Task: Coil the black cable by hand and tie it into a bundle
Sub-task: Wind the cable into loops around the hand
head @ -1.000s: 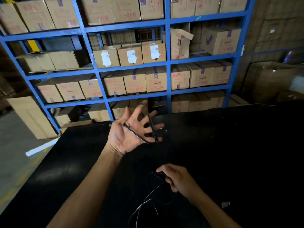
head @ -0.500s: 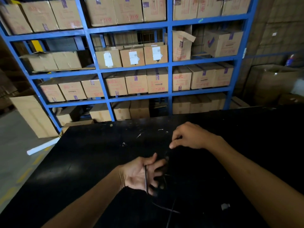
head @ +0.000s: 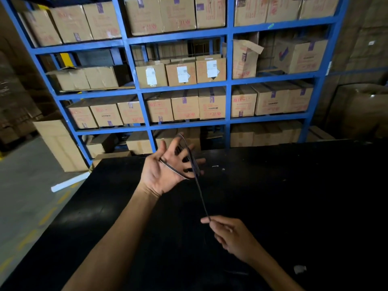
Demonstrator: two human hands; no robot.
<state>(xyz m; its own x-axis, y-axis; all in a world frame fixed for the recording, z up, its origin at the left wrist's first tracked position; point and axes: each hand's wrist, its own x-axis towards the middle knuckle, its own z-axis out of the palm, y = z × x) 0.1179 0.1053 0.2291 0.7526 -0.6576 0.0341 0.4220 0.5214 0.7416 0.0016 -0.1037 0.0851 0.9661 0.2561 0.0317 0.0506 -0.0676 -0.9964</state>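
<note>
My left hand point(head: 165, 171) is raised above the black table point(head: 294, 185), palm up and fingers spread. Loops of the thin black cable point(head: 200, 196) run around its thumb base and outstretched fingers. From the loops one taut strand drops down to my right hand point(head: 228, 234), which pinches it between thumb and forefinger nearer to me. The rest of the cable is lost against the dark tabletop.
Blue steel shelving point(head: 228, 80) packed with cardboard boxes rises behind the table's far edge. A leaning cardboard sheet point(head: 60, 145) and a white tube point(head: 69, 182) lie on the grey floor at the left. A small pale scrap point(head: 300, 269) sits on the table near my right forearm.
My left hand has risen from the tabletop and opened wide with the loops on it. My right hand has come back from the far side toward me, pulling a strand taut.
</note>
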